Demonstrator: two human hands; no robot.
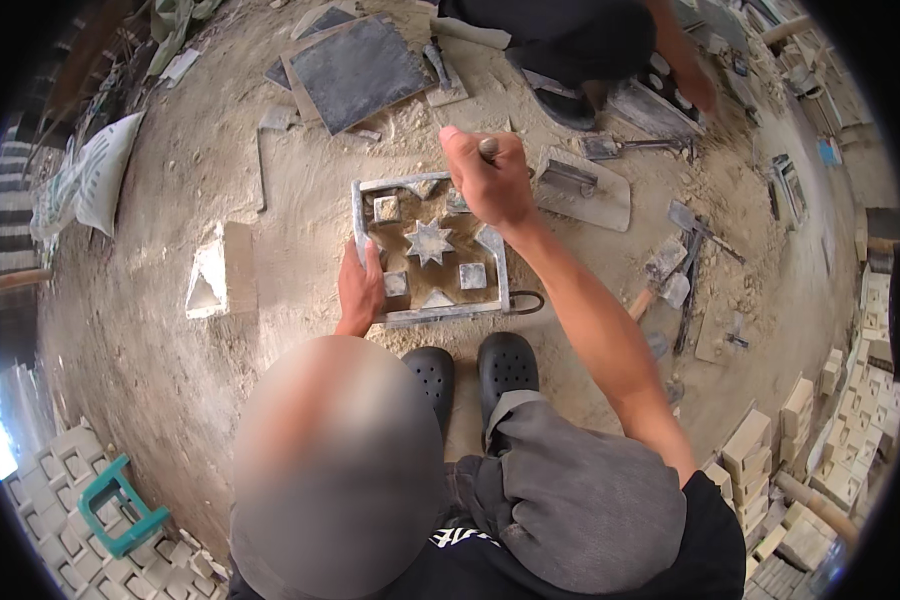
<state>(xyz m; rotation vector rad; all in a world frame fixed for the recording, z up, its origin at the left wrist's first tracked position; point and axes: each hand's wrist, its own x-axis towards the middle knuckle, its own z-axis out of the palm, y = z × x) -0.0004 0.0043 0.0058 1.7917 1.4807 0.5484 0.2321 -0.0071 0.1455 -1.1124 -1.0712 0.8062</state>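
A rectangular metal mould [504, 262] lies on the ground in front of my feet. Inside it are an eight-pointed star [429, 242] in the middle and square blocks [472, 276] near the corners, with sandy material around them. My left hand [360, 285] grips the mould's left side, fingers along the outer wall. Over the mould's upper right corner, my right hand [490, 180] is closed in a fist round a tool handle [488, 149]. Only the handle's rounded end shows; the tool's working end is hidden beneath the fist.
A flat metal trowel [595, 195] lies right of the mould, with hammers [695, 225] farther right. Dark square plates [360, 72] are stacked beyond. A pale block [222, 270] stands left. Another person's arm [682, 60] reaches down at the far right. Stacked blocks [750, 445] line the right side.
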